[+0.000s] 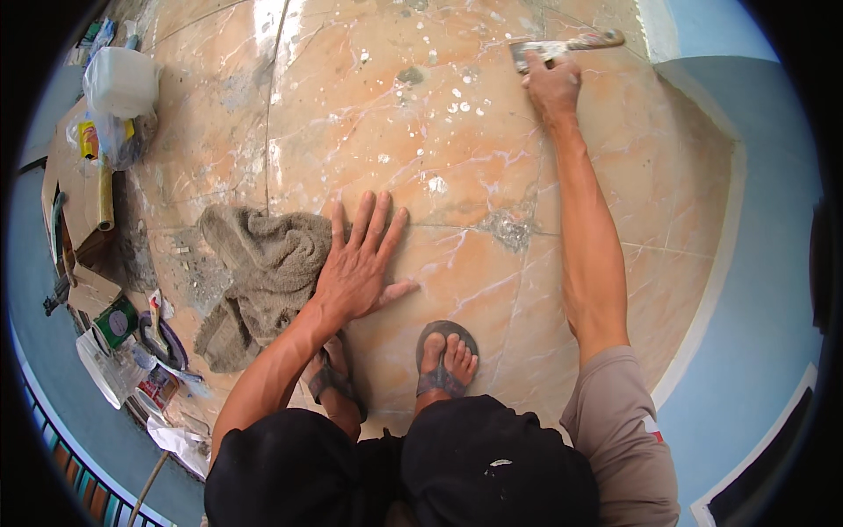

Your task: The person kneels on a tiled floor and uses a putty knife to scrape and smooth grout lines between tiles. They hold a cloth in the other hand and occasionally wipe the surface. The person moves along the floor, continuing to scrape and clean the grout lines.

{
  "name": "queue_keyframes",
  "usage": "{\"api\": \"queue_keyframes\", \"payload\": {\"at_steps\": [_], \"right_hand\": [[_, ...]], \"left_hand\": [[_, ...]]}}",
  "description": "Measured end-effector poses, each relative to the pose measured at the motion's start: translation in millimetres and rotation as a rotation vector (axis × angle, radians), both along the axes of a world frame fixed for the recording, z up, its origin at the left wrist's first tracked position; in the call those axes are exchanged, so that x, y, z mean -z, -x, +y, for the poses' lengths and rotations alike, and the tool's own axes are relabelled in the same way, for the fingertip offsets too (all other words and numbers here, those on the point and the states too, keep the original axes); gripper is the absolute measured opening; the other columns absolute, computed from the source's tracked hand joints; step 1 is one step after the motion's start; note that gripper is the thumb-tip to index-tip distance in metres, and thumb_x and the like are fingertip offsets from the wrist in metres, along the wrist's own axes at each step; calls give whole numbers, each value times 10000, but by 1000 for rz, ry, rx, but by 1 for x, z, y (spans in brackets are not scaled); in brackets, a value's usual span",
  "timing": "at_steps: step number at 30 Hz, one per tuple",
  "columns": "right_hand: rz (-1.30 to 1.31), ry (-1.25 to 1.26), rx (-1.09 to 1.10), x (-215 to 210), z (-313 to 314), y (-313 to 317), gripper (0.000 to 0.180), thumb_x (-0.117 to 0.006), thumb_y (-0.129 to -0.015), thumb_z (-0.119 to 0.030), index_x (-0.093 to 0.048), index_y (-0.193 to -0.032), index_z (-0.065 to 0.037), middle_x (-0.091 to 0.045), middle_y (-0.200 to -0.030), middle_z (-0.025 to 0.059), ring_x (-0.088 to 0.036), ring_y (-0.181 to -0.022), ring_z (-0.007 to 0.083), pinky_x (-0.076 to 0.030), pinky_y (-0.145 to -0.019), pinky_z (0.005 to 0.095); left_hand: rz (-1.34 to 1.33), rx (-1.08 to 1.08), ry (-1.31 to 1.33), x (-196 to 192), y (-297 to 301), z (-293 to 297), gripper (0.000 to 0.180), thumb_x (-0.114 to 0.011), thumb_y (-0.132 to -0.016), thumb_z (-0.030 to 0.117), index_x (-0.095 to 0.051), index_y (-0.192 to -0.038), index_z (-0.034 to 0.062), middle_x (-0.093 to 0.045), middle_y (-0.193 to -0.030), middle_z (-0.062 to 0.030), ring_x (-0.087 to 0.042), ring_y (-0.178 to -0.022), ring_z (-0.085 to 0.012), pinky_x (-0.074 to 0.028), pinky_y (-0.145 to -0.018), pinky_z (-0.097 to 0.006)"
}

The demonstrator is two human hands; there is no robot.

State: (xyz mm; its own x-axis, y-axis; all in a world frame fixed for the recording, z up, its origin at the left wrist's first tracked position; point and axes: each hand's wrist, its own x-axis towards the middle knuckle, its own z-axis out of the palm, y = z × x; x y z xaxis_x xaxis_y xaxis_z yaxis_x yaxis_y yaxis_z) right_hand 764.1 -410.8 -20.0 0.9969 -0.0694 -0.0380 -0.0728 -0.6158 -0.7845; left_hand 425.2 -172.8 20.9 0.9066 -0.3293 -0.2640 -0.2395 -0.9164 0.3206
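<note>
My left hand lies with its fingers spread on the orange marbled floor tiles, its edge against a crumpled grey-brown towel. Out at the far right, my right hand is closed on a scraper, gripping it near its wide flat blade. The worn handle sticks out to the right, past my fingers. Blade and hand are slightly blurred, and the scraper is low over or against the tile; I cannot tell which. White specks of paint or plaster dot the tiles left of the scraper.
Along the left wall lie a cardboard piece, a translucent plastic container, a green can and white tubs. A light blue wall bounds the right side. A rough grey patch marks a tile joint. My sandalled feet are below.
</note>
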Motion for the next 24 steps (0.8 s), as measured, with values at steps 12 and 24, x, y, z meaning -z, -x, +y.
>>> {"api": "queue_keyframes", "payload": {"at_steps": [12,24], "right_hand": [[29,19,72,-8,1,-5,300,-769,-930,-254,-713,-821,20,-725,-645,110,-707,-563,181,-576,-620,342],[11,-30,-259,-2,6,8,314,-768,-938,-267,-734,-792,9,-696,-628,88,-646,-519,164,-528,-558,336]], "left_hand": [[22,-20,38,-2,0,1,1068,-578,-903,726,-265,-1659,40,-149,-1738,-240,-55,-1626,-417,11,-1271,-670],[7,-24,27,-1,2,1,1046,-543,-918,735,-280,-1653,39,-176,-1732,-239,-81,-1621,-421,8,-1271,-669]]}}
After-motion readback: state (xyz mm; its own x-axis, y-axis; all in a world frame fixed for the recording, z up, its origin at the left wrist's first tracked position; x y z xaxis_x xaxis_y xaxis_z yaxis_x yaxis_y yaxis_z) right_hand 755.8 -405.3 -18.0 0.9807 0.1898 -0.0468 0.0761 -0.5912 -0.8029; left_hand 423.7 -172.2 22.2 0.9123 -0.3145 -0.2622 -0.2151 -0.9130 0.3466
